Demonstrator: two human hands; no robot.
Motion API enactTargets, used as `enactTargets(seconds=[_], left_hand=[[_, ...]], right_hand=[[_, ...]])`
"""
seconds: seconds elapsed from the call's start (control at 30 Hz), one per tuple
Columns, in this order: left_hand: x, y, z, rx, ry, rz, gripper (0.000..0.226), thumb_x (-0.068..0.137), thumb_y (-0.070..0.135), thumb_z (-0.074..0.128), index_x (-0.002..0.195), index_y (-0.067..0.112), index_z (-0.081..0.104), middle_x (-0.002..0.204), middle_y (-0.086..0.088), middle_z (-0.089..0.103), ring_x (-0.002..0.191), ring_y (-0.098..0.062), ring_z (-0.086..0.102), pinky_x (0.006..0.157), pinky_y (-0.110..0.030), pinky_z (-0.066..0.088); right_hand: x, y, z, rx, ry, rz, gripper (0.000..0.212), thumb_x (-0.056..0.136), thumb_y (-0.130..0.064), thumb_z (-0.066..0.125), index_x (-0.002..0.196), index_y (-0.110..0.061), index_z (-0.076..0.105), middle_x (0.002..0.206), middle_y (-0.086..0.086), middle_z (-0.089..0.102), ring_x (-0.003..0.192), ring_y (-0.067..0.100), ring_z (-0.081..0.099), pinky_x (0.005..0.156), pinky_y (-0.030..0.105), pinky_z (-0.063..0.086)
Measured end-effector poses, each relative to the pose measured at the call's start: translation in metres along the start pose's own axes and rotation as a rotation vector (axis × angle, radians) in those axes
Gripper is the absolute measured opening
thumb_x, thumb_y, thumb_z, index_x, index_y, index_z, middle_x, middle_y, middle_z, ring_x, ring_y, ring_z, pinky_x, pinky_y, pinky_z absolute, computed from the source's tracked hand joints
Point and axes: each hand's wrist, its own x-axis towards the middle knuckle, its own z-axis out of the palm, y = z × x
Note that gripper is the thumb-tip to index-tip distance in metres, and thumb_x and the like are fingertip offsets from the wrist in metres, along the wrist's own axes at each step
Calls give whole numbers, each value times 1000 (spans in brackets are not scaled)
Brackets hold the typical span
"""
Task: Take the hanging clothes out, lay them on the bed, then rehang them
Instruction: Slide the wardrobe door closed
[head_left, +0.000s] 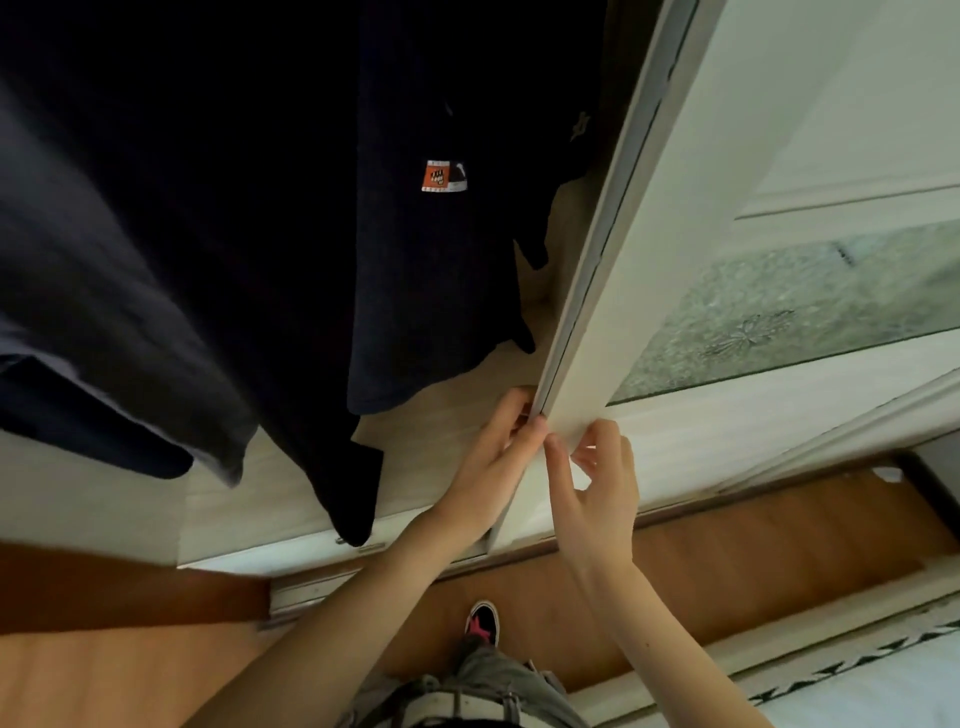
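Observation:
Several dark clothes hang inside the wardrobe, filling the upper left. A navy T-shirt (415, 270) with a small orange patch hangs nearest the door; a greyer dark garment (104, 291) hangs further left. The white sliding wardrobe door (613, 291) runs diagonally down the middle right. My left hand (493, 457) grips the door's edge, fingers hooked behind it. My right hand (602, 483) pinches the same edge from the front side, just below and right of the left hand. Neither hand touches the clothes.
The door carries a frosted patterned glass panel (789, 306). The wardrobe's pale wooden floor (447, 415) shows under the shirts, with the sliding track (322, 587) along its front. Brown wood floor (727, 551), my shoe (483, 621), and a white bed edge (883, 691) at lower right.

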Motion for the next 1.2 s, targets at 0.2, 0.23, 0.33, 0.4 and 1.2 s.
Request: enactTargets(seconds=[0.2, 0.23, 0.33, 0.4, 1.2], left_hand=[[-36, -7, -46, -15, 137, 30, 31, 103, 19, 39, 132, 20, 49, 126, 5, 61, 122, -7, 55, 98, -19, 43], [-44, -7, -55, 1, 174, 45, 31, 102, 17, 39, 132, 19, 50, 126, 4, 61, 123, -8, 55, 98, -19, 43], [-73, -6, -89, 128, 361, 112, 31, 102, 17, 42, 130, 7, 51, 121, -1, 61, 118, -11, 57, 96, -20, 44], [-96, -8, -121, 241, 554, 123, 39, 97, 32, 45, 129, 10, 52, 120, -4, 60, 116, -16, 56, 98, -27, 45], [-303, -4, -395, 122, 1455, -49, 58, 96, 54, 41, 149, 40, 21, 152, 15, 36, 139, -13, 39, 113, -35, 35]], right_hand=[[-19, -25, 27, -106, -156, -144, 25, 90, -45, 57, 89, -22, 47, 83, 0, 56, 78, 18, 58, 65, 39, 52], [-23, -31, 34, -118, -191, -165, 26, 90, -46, 56, 89, -21, 47, 83, 1, 56, 76, 19, 58, 64, 40, 52], [-33, -48, 55, -144, -287, -269, 28, 91, -44, 55, 88, -18, 47, 80, 3, 57, 71, 22, 58, 57, 38, 51], [-43, -59, 69, -167, -346, -341, 28, 92, -42, 53, 89, -14, 48, 80, 5, 58, 69, 25, 61, 53, 38, 51], [-159, -182, 247, -153, -665, -575, 9, 94, -14, 54, 99, -8, 49, 69, 8, 58, 54, 27, 55, 45, 35, 40]])
